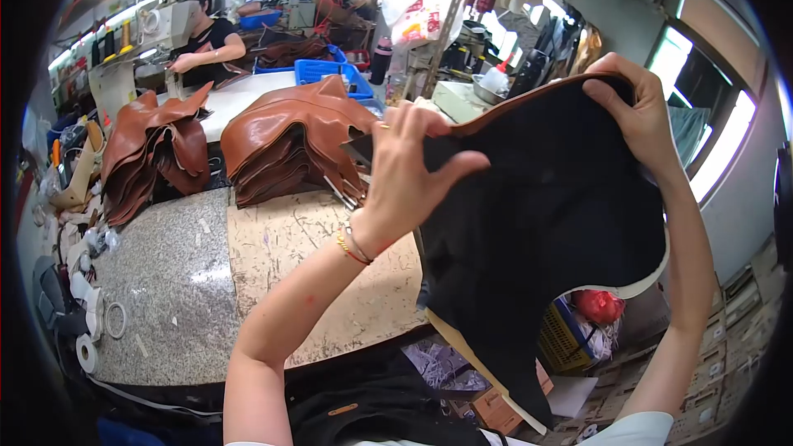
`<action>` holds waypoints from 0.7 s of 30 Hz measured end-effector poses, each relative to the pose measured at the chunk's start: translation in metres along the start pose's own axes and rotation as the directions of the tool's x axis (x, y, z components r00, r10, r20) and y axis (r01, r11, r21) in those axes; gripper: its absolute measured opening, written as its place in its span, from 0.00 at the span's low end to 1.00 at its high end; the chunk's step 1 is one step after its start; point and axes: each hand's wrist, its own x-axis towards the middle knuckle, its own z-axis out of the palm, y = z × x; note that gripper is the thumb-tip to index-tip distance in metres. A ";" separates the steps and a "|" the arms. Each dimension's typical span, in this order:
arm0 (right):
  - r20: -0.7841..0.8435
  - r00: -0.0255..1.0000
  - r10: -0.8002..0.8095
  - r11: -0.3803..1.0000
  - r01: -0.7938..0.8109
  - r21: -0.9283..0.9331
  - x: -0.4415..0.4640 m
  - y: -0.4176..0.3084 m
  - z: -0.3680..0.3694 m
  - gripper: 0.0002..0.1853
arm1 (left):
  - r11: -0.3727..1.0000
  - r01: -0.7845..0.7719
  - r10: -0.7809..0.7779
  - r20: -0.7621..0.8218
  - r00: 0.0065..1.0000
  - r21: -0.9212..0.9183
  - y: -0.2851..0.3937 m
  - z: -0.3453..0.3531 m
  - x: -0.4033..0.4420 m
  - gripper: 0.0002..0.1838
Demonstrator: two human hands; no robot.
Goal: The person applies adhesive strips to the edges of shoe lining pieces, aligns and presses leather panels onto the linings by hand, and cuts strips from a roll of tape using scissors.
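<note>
A large leather piece (529, 206), black on the side facing me and brown along its top edge, hangs in front of me. At its upper left my left hand (405, 169) lies over the edge; the fingers curl across the top and the thumb stretches out over the black side. My right hand (632, 107) grips the upper right corner, thumb on the black face and fingers behind. The pale curved edge on the right runs down beside my right forearm. Left of the piece, a folded stack of brown leather pieces (289, 128) rests on the table.
A second brown leather stack (157, 149) lies farther left on the worktable (165, 281). Tape rolls (87, 353) are at its left edge. A person (215, 41) works at a sewing machine (165, 25) behind. Blue baskets (330, 76) stand at the back; a yellow crate (566, 334) is below right.
</note>
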 end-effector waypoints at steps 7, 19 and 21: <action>0.019 1.000 0.016 0.999 -0.017 0.037 -0.002 0.009 0.012 0.08 | 0.997 0.071 -0.069 0.067 0.995 -0.023 0.013 0.006 0.001 0.15; 0.002 0.998 -0.067 0.973 0.065 -0.222 -0.018 0.021 0.040 0.09 | 0.754 0.317 -0.268 0.171 0.948 -0.575 0.008 0.070 -0.018 0.21; -0.012 0.993 -0.116 0.982 0.113 -0.154 -0.017 0.028 0.040 0.08 | 0.599 0.349 -0.303 0.200 0.932 -0.721 0.013 0.075 -0.017 0.19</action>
